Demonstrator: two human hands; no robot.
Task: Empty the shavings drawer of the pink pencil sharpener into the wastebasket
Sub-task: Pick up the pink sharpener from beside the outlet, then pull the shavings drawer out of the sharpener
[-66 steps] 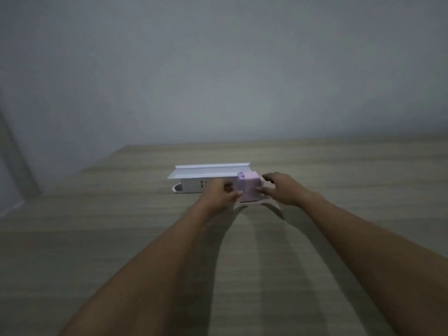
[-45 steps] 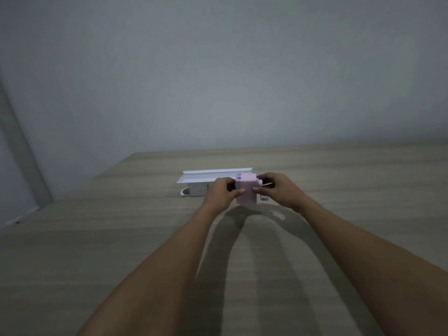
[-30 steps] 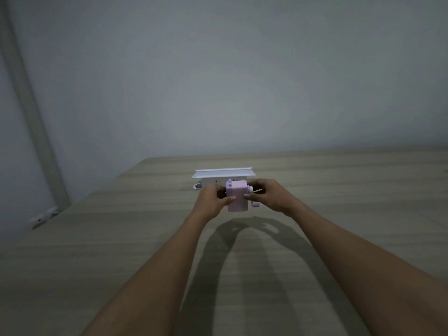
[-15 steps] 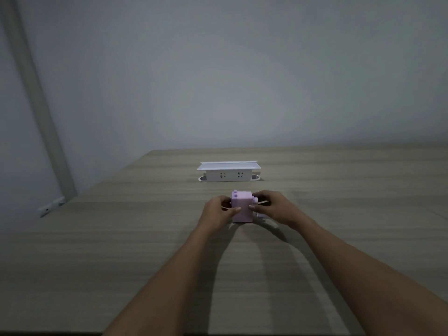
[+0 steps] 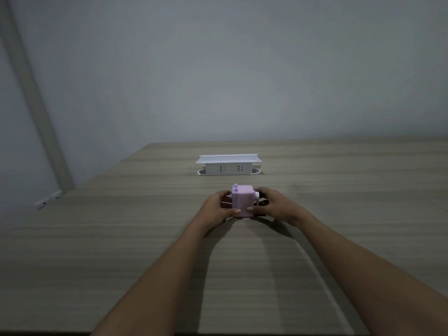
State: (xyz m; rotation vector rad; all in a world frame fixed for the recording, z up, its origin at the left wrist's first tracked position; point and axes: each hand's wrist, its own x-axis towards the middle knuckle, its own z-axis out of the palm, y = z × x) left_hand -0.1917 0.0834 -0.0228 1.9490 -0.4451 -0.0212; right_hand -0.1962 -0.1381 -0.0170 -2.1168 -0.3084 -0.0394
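Observation:
The pink pencil sharpener (image 5: pixel 242 200) is a small boxy block, held at the middle of the wooden table (image 5: pixel 121 251), resting on or just above the surface. My left hand (image 5: pixel 218 207) grips its left side, thumb along the lower front edge. My right hand (image 5: pixel 274 204) grips its right side, near the round crank hub. The shavings drawer cannot be made out as separate from the body. No wastebasket is in view.
A white power strip box (image 5: pixel 229 165) with sockets stands behind the sharpener, apart from it. The table's left edge (image 5: pixel 101 173) runs diagonally toward the grey wall. A white wall fitting (image 5: pixel 48 200) lies low at the left.
Both hands have brought the sharpener from beside the power strip toward me and lowered it to the table. My view has shifted, so the strip now sits farther back.

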